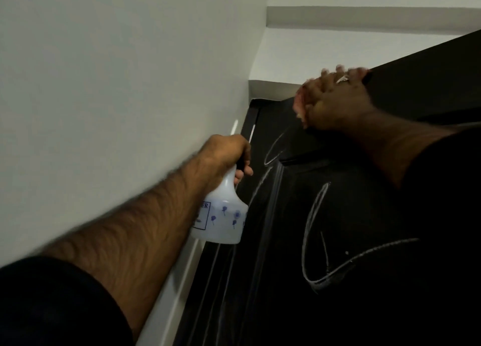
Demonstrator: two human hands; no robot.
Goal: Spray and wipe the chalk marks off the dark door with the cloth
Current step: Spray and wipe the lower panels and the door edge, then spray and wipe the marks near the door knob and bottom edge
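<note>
The left hand (226, 150) is curled around the neck of a translucent white spray bottle (221, 215) printed with small blue flowers, holding it raised just beside the dark door's (364, 215) left edge, near the white wall (104, 85); the right hand (335, 98), blurred and with a ring on one finger, presses a pinkish cloth (299, 103) flat against the door's upper part, fingertips reaching its top edge, though whether the fingers clutch the cloth or lie straight cannot be told. White chalk marks (315, 228) loop across the door panel below the cloth and right of the bottle; both forearms emerge from dark sleeves (52, 306).
</note>
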